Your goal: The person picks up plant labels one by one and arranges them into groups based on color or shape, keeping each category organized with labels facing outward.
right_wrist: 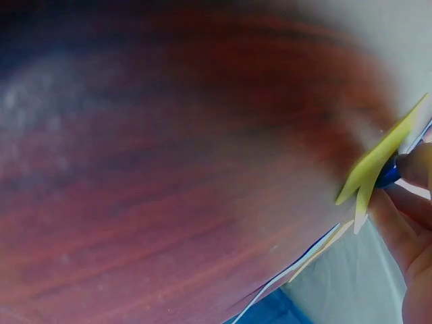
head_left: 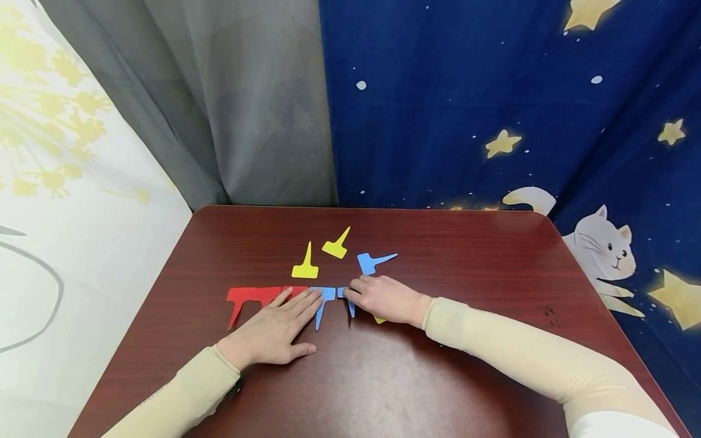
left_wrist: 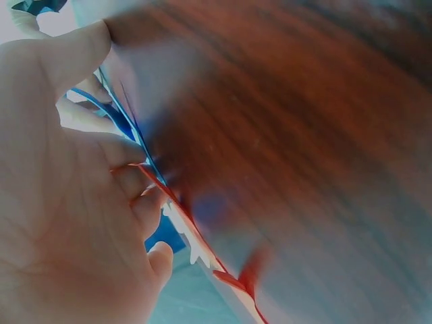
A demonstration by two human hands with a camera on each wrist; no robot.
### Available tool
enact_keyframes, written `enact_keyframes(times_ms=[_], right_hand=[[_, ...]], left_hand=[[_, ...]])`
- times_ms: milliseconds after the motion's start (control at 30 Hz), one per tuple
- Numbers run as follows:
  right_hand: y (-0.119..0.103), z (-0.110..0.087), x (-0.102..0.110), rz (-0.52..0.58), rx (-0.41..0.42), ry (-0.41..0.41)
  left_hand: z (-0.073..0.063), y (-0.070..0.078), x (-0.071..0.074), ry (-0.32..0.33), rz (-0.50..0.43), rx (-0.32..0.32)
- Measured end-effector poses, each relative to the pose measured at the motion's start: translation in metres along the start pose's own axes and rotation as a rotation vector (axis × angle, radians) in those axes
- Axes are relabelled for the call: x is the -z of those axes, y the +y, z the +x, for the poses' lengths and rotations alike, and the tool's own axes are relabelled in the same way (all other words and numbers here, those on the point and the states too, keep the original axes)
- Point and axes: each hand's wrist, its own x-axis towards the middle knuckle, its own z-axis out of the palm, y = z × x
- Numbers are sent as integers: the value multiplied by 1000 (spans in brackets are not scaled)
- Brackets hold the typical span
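My left hand lies with spread, straight fingers over a row of T-shaped plant labels. Its fingertips touch a red label and the blue label beside it. To its left, more red labels line up edge to edge with stems toward me. My right hand pinches another blue label, stem toward me, just right of the first blue one; its fingers cover part of the head. A yellow label shows by the right fingers in the right wrist view, mostly hidden under that hand from above.
Beyond the row lie two yellow labels and a loose blue label, its stem pointing right. All are on a dark red wooden table. A grey curtain and a blue star-patterned curtain hang behind its far edge.
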Motion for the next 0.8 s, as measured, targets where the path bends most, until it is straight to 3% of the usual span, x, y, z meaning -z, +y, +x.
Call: enact_keyframes(times_ms=[633, 800], right_hand=[[-2, 5, -2, 79, -13, 20], [-2, 1, -2, 106, -76, 34]], left_hand=[[-1, 1, 1, 8, -9, 4], [0, 1, 0, 18, -1, -4]])
